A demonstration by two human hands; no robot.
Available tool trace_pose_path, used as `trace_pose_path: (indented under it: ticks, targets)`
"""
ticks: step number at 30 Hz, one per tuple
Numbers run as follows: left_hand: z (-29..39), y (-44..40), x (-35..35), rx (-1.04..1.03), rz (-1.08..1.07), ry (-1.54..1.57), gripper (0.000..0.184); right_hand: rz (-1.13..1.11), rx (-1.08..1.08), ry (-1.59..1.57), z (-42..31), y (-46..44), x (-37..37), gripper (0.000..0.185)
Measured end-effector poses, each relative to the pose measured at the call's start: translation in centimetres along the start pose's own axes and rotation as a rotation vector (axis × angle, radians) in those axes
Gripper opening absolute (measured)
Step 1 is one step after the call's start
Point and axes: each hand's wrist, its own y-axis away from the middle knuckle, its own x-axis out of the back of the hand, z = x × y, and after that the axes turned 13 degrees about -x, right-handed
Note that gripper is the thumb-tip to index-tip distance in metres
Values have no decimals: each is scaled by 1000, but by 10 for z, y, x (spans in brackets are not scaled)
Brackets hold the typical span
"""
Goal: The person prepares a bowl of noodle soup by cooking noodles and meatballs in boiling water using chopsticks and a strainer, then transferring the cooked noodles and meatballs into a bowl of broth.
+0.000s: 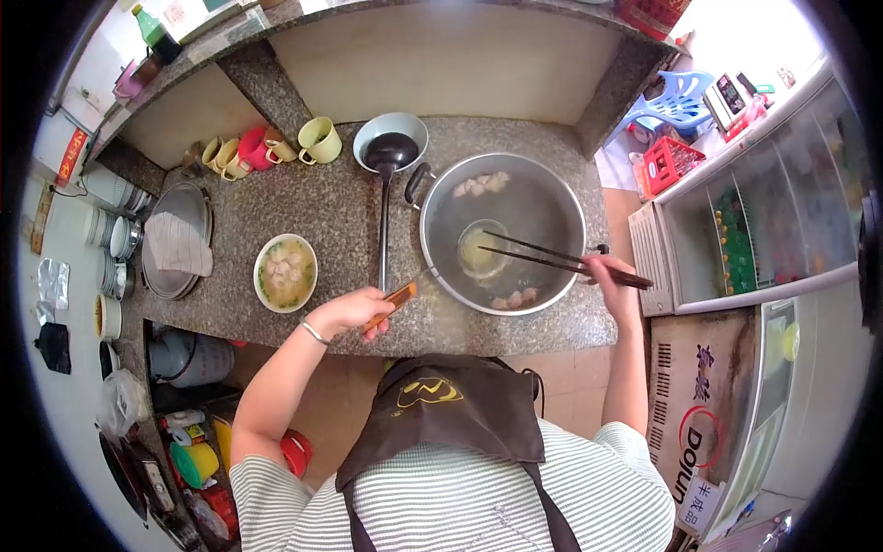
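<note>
My left hand [354, 311] is closed round the wooden handle of a strainer [483, 248], whose basket sits in the liquid of a large metal pot [581, 202]. Something pale yellow, perhaps noodles, lies in the basket. In my right hand [614, 283] is a pair of long dark chopsticks [543, 258], their tips over the basket. Pale pinkish lumps [482, 184] float at the pot's far side, and more lumps [515, 299] float near its front rim. Left of my left hand, a white bowl [260, 293] holds broth with pale dumpling-like pieces and green bits.
A dark ladle [384, 221] rests in a pale blue bowl [366, 138] behind the pot's left handle. Several mugs [318, 143] line the counter's back wall. Round metal trays [175, 276] lie at the left. A glass-fronted fridge [699, 248] stands on the right.
</note>
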Motion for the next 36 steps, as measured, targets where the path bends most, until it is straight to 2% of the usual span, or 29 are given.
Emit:
trace_pose_path:
  ticks: [3,5,6,8,10,12,13,14,16,17,19,21,23,24,26,27,28,30,31,34,36]
  targets:
    - [-19,17,9,-42,-5,223,21,146,31,-201,13,-14,19,19]
    - [-24,26,10,-82,-19,436,21,218,8,-185,11,-21,19,19]
    - [-22,29,9,-76,-27,430,21,248,5,-168,13,-27,15,19]
    - [-18,34,6,-80,62,398,21,284,103,130,31,-44,5,17]
    - [-9,30,-3,-110,100,340,20,222,75,254,47,-60,-11,16]
    - [2,22,-15,-64,245,-117,21,157,209,286,61,-64,-30,16]
    - [7,17,-22,-71,291,-381,22,94,201,303,58,-60,-39,16]
    - [5,11,-27,-70,306,-373,22,51,202,394,53,-56,-45,16]
    - [2,1,-38,-231,387,-1146,23,-41,164,343,44,-46,-53,18]
    - [8,1,-44,-171,358,-1099,24,-53,165,346,42,-41,-53,18]
    - [-7,-7,-41,-198,327,-1123,22,-172,-105,-124,34,-30,-50,21]
    - [-4,-8,-39,-231,295,-1152,21,-140,-61,-129,15,-19,-39,21]
    - [21,-1,-38,36,126,-546,19,-90,14,-185,13,-14,-32,22]
    - [17,-1,-34,34,125,-549,19,-87,15,-185,11,-12,-26,22]
    - [-2,2,-14,3,94,-11,19,-56,-44,-250,7,-6,-8,22]
    - [-7,6,-9,-12,90,112,18,-12,-42,-219,12,-8,2,21]
    - [-14,9,-2,-10,83,106,18,45,-75,-252,6,-7,8,21]
    - [-25,14,8,-45,64,388,16,172,-17,-276,13,-15,12,20]
    - [-26,17,8,-60,65,416,16,223,6,-208,18,-22,12,19]
    - [-21,26,2,-115,108,454,16,254,144,130,57,-52,-1,19]
    - [-15,32,-1,-134,129,431,16,160,149,268,88,-64,-22,17]
